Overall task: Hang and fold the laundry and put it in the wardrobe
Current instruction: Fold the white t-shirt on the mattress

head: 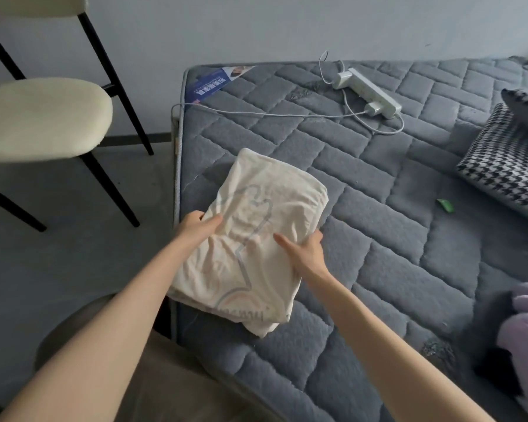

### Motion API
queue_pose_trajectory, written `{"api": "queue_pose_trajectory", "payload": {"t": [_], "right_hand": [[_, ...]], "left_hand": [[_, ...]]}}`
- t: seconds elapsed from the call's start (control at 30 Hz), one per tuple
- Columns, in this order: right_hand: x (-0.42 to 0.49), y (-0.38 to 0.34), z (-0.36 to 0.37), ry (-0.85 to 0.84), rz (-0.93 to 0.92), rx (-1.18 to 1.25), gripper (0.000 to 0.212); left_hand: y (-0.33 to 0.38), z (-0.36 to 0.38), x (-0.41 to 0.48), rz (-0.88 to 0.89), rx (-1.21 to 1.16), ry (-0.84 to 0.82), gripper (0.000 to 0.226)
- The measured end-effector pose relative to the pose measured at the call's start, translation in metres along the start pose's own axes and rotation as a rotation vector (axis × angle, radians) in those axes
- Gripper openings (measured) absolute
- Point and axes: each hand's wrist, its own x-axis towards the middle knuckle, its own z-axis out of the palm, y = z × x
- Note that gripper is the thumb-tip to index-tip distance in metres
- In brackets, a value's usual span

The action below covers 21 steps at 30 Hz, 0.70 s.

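Note:
A cream folded garment [256,208] with a pale blue line print lies near the left edge of the grey quilted mattress [393,239]. My left hand [195,225] grips its left edge, thumb on top and fingers under the cloth. My right hand [302,251] holds its right edge, thumb lying on top and fingers tucked beneath the fold. The garment's near corner hangs a little loose toward me.
A white power strip [369,92] with plugs and cables lies at the mattress's far side. Houndstooth cushions [509,172] sit at the right, lilac and black clothes [521,330] at the near right. A small green item [446,205] lies nearby. A cream chair [43,123] stands on the floor left.

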Motion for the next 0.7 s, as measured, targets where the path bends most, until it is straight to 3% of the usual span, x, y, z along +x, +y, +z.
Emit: {"api": "queue_pose_trajectory", "payload": {"t": [0.1,0.2,0.27,0.5,0.57,0.63,0.7], "right_hand": [[0.007,0.002,0.002,-0.044,0.136,0.114,0.076],[0.015,0.001,-0.007,-0.096,0.182,0.218,0.047],[0.016,0.000,-0.011,-0.137,0.193,0.247,0.040],[0.009,-0.027,-0.027,-0.185,-0.040,0.287,0.020],[0.006,-0.046,-0.033,-0.173,-0.125,0.246,0.030],[0.003,-0.066,-0.040,-0.155,-0.174,0.206,0.057],[0.000,-0.082,-0.047,-0.192,-0.260,0.195,0.083]], "left_hand": [[0.009,0.001,0.006,-0.024,-0.104,-0.036,0.037],[0.015,0.005,0.009,-0.039,-0.184,-0.076,0.031],[0.016,0.007,0.010,-0.047,-0.216,-0.075,0.032],[0.025,-0.026,-0.008,0.053,-0.569,-0.125,0.026],[0.030,-0.042,-0.016,0.131,-0.610,-0.101,0.018],[0.038,-0.056,-0.026,0.180,-0.623,-0.058,0.015],[0.043,-0.073,-0.036,0.214,-0.545,-0.008,0.043]]}}
